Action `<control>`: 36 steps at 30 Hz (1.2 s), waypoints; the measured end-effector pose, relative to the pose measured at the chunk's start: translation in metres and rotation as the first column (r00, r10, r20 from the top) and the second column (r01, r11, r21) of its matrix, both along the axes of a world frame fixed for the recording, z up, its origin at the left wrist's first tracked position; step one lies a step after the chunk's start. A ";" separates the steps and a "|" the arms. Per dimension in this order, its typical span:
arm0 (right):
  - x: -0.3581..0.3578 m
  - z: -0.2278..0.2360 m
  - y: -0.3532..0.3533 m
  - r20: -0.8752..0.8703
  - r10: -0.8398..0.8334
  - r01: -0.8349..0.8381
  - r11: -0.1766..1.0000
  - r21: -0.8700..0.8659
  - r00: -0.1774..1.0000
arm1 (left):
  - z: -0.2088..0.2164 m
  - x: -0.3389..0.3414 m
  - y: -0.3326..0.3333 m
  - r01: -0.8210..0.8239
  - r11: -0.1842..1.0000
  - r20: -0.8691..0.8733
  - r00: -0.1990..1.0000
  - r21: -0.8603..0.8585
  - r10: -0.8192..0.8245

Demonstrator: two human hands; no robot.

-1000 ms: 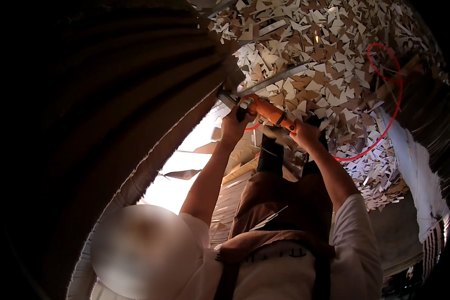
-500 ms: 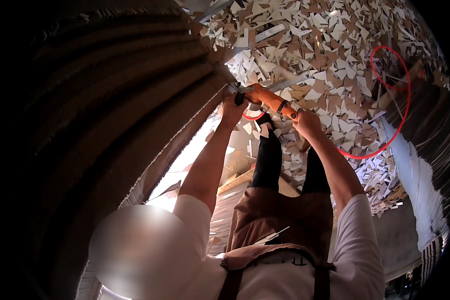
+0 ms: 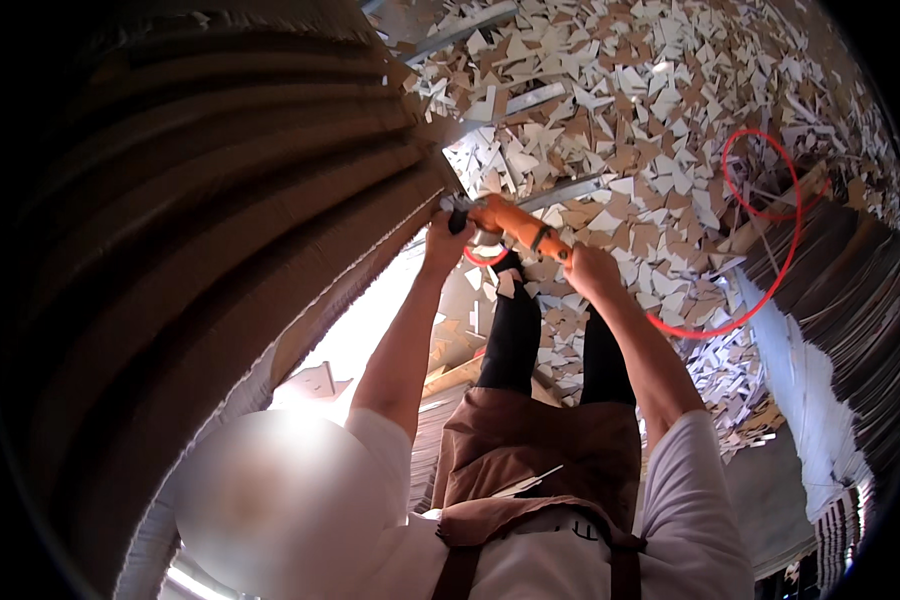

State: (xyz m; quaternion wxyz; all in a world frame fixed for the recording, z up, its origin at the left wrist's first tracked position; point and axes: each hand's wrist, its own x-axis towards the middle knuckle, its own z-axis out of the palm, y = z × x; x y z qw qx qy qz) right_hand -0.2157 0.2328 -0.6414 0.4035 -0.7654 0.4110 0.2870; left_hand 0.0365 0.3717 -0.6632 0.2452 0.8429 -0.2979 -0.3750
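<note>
An orange hand-held power tool (image 3: 518, 222) is held out in front of me by both hands, its head beside the edge of a tall cardboard stack (image 3: 240, 225) on the left. My left hand (image 3: 444, 242) is closed round the black side handle near the tool's head. Round the rear end of the orange body wraps my right hand (image 3: 592, 272). Whether the tool's head touches the stack, I cannot tell. Part of a red hose (image 3: 485, 258) loops below the tool.
Cardboard scraps (image 3: 660, 130) cover the floor ahead, with metal strips (image 3: 570, 190) among them. The red hose loops across the right side. More stacked cardboard (image 3: 840, 290) stands at the right. My legs (image 3: 510, 345) are just below the tool.
Scene, hands and tool all sit slightly lower and farther left in the picture. Both hands keep their hold on the tool, which stays beside the stack's edge.
</note>
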 end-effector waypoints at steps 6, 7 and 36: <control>-0.101 0.109 0.031 0.097 -0.092 0.092 0.996 -0.001 0.991 | 0.169 -0.084 0.008 0.076 0.990 -0.225 0.973 0.120 -0.047; -0.116 0.144 0.031 0.076 -0.043 0.040 0.998 0.051 0.996 | 0.216 -0.097 0.006 0.032 0.999 -0.264 0.964 0.009 -0.029; -0.081 0.452 0.129 0.449 -0.118 0.184 0.977 -0.107 0.886 | 0.703 -0.084 0.089 0.648 0.211 0.217 0.515 -0.731 -0.829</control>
